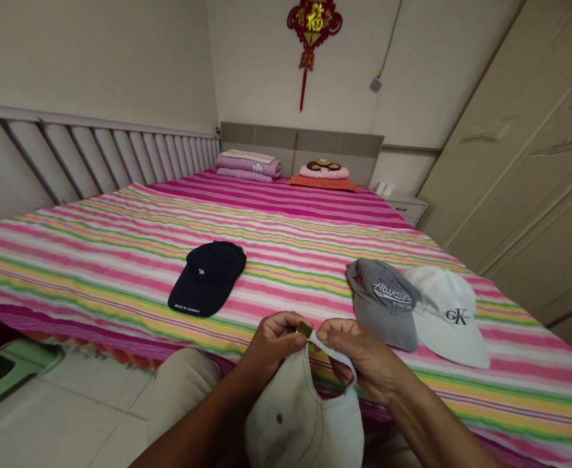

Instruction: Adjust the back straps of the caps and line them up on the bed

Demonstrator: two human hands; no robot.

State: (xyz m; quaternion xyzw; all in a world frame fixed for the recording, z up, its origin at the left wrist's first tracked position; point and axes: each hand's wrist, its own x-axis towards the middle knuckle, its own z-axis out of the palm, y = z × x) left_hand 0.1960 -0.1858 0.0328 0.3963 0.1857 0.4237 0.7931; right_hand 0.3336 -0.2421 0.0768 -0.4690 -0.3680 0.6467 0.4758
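Between my hands, low in the head view, is a pale baseball cap (pixel 290 416), its back opening and adjustment strap facing up. My left hand (pixel 279 341) pinches the strap's gold metal buckle (pixel 304 329) between thumb and fingers. With its thumb and fingers, my right hand (pixel 359 351) grips the light strap (pixel 337 356) just right of the buckle. On the bed ahead lies a navy cap (pixel 210 276), left of my hands. Beyond my right hand, a grey cap (pixel 383 302) with white lettering overlaps a white cap (pixel 449 315).
The bed has a striped sheet (pixel 120 253). Folded purple bedding (pixel 249 168) and a pink pillow pile (pixel 322 172) sit by the headboard (pixel 266 136). A green stool (pixel 27 361) stands on the tiled floor at left; a wardrobe (pixel 524 149) is at right.
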